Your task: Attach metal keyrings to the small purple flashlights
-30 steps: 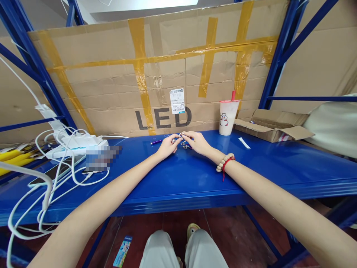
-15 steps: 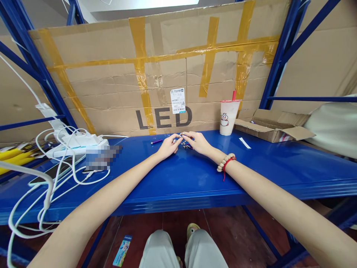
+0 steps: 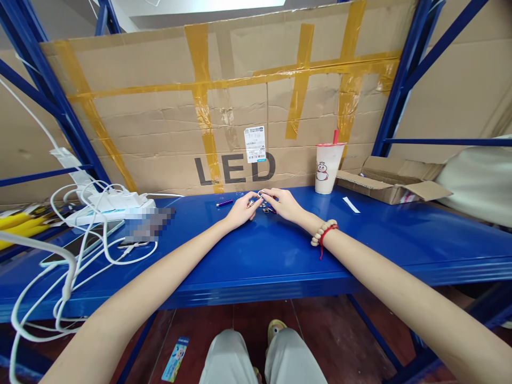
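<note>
Above the blue shelf, my left hand and my right hand meet fingertip to fingertip, both closed in a pinch. Between them shows a small whitish ring-shaped piece, too small to name and partly covered by the fingers. Just under the fingertips lie several small shiny metal parts, some half hidden by my right hand. A short purple tube with a silvery end rests to the left of my left hand, apart from it.
A white cup with a red straw stands at the back right, beside an open cardboard box and a white strip. White cables, a power strip and a phone crowd the left. A large cardboard sheet closes off the back.
Both hands stay in the same place; only the fingertips around the small ring-shaped piece shift very slightly.
</note>
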`<state>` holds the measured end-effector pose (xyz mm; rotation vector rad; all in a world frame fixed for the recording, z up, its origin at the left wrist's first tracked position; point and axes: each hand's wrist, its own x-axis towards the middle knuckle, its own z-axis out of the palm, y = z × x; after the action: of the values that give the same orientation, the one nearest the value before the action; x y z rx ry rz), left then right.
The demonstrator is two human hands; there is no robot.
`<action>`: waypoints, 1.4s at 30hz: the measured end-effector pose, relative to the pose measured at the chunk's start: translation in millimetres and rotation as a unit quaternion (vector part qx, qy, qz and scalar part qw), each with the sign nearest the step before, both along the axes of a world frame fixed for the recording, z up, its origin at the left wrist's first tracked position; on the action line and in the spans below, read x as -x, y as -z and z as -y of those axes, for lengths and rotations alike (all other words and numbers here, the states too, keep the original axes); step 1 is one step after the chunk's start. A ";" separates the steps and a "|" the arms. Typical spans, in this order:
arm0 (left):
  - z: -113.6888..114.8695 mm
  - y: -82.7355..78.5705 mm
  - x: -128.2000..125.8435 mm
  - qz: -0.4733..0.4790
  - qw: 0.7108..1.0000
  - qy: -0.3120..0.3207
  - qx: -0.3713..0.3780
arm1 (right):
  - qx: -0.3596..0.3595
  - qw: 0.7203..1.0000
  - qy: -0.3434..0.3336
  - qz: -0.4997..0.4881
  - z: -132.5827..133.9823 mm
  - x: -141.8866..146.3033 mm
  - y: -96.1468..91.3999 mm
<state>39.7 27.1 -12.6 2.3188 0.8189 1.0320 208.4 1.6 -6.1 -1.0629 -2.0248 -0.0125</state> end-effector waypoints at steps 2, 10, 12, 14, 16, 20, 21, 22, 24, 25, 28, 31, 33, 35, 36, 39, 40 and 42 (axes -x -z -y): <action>1.0 -0.6 0.1 -0.003 1.000 0.002 -0.001 | -0.002 1.000 0.001 0.003 0.7 0.1 -0.7; -0.3 0.0 0.2 -0.012 1.000 0.005 -0.004 | 0.005 1.000 0.006 0.007 0.9 -0.1 -0.8; -1.2 0.5 0.2 -0.014 1.000 0.006 -0.004 | 0.003 1.000 0.007 0.007 0.0 -0.5 0.0; -1.8 0.9 0.2 -0.014 1.000 0.006 -0.004 | 0.000 1.000 0.008 0.008 -1.0 -0.9 0.7; -2.1 1.3 0.3 -0.016 1.000 0.006 -0.005 | -0.002 1.000 0.012 0.006 -1.9 -1.2 1.0; -2.3 1.4 0.5 -0.020 1.000 0.007 -0.010 | -0.003 1.000 0.009 0.000 -2.5 -1.1 0.5; -2.2 1.3 0.6 -0.021 1.000 0.007 -0.012 | -0.003 1.000 0.007 -0.001 -2.5 -1.1 0.4; -2.0 1.2 0.6 -0.022 1.000 0.007 -0.013 | -0.004 1.000 0.005 -0.003 -2.4 -1.0 0.3; -1.5 0.8 0.7 -0.025 0.999 0.008 -0.018 | -0.004 1.000 0.002 -0.005 -2.2 -0.9 0.2; -1.2 0.7 0.7 -0.026 0.999 0.008 -0.020 | -0.005 1.000 0.001 -0.005 -2.1 -0.9 0.2; -0.5 0.5 0.6 -0.032 0.999 0.005 -0.024 | -0.004 1.000 0.002 -0.004 -1.5 -0.8 0.3; -0.1 0.4 0.4 -0.036 0.999 0.001 -0.026 | -0.004 1.000 0.008 0.003 0.0 -0.8 -0.5; 0.1 0.4 0.4 -0.037 0.999 -0.001 -0.022 | -0.003 1.000 0.013 0.013 1.4 -0.7 -1.4; 0.1 0.2 0.4 -0.039 0.999 -0.002 -0.016 | 0.000 1.000 0.013 0.022 2.5 -0.7 -2.3; 0.1 0.1 0.5 -0.040 0.999 -0.002 -0.013 | 0.003 1.000 0.011 0.025 2.9 -0.8 -2.6; -0.3 0.1 0.7 -0.044 0.999 -0.003 -0.009 | 0.011 1.000 0.004 0.029 3.3 -1.0 -3.1; -0.5 0.2 0.7 -0.046 0.999 -0.003 -0.008 | 0.013 0.999 0.003 0.029 3.3 -1.1 -3.0; -1.0 0.5 0.7 -0.050 0.999 -0.004 -0.008 | 0.020 0.999 0.002 0.030 3.3 -1.5 -2.8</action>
<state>39.0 28.1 -13.1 2.3993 0.8624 0.9360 209.9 -1.7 -3.3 -1.1039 -2.0843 -0.0079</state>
